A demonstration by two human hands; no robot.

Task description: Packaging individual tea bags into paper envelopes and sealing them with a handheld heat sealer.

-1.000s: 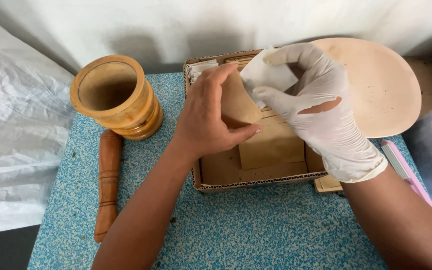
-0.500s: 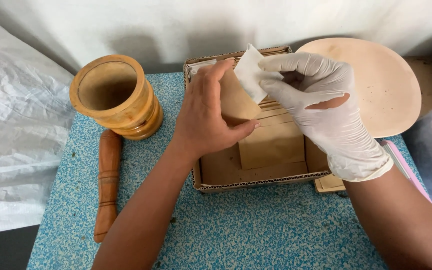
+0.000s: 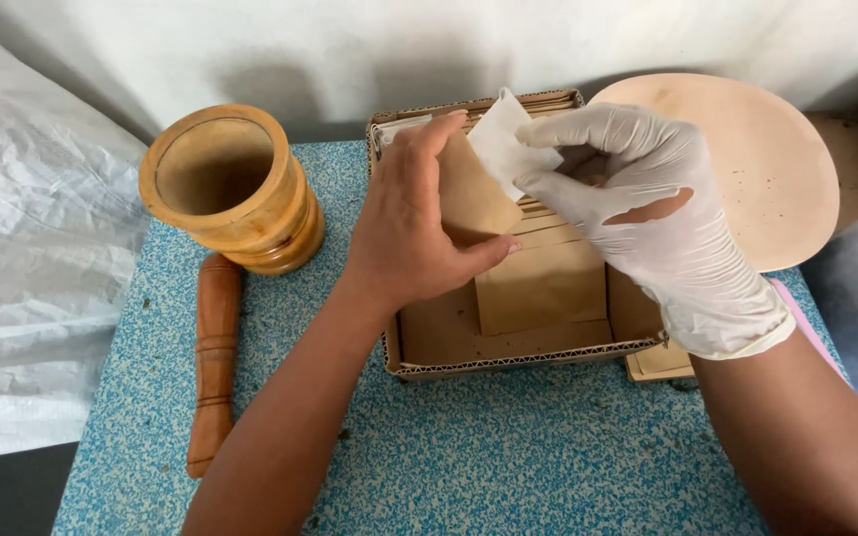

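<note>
Blue speckled table [image 3: 508,457] bearing a cardboard box [image 3: 508,359] of brown envelopes. Above it, the bare left hand [image 3: 419,228] grips a brown envelope [image 3: 471,194]; gloved right hand [image 3: 647,213] pinches a white paper [image 3: 504,144] at its mouth. Insertion apparently under way; careful alignment seems needed.

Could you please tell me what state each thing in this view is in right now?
Left hand: bare, gripping brown packet.
Right hand: in torn white glove, pinching white paper.
Cardboard box: open, holding brown packets.
Mortar: upright, empty.
Pestle: lying flat.
Round board: bare, speckled.
</note>
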